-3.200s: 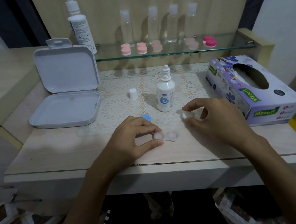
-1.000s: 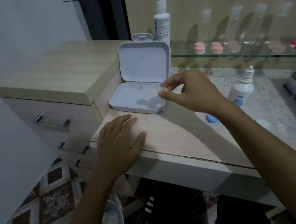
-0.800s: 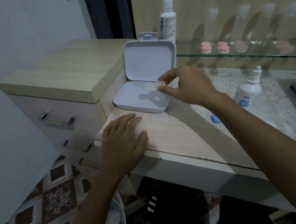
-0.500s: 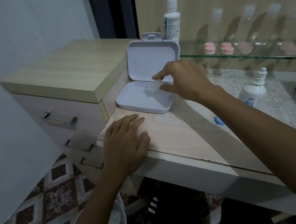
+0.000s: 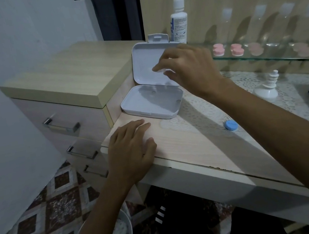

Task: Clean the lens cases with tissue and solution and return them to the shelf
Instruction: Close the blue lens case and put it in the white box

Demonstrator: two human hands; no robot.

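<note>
Right hand (image 5: 188,69) hovers above open white box (image 5: 152,103), fingers loosely curled; whether it pinches anything, cannot tell. Left hand (image 5: 132,150) flat, fingers straight, pressing surface (image 5: 190,143) edge. Small clear piece, maybe lens case (image 5: 153,92), lies in box tray. Blue cap (image 5: 230,125) on surface nearby. Pink cases (image 5: 237,49) on glass shelf (image 5: 261,57). Judgement: case light, stiff, slick plastic; pinch by rim.

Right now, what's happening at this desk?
A person is working on contact lens cases. The right hand hovers above the open white box, fingers loosely curled; whether it holds anything is unclear. The left hand rests flat on the desk edge. A blue cap lies on the desk, an uncapped small bottle stands behind it, and pink cases sit on the glass shelf.
</note>
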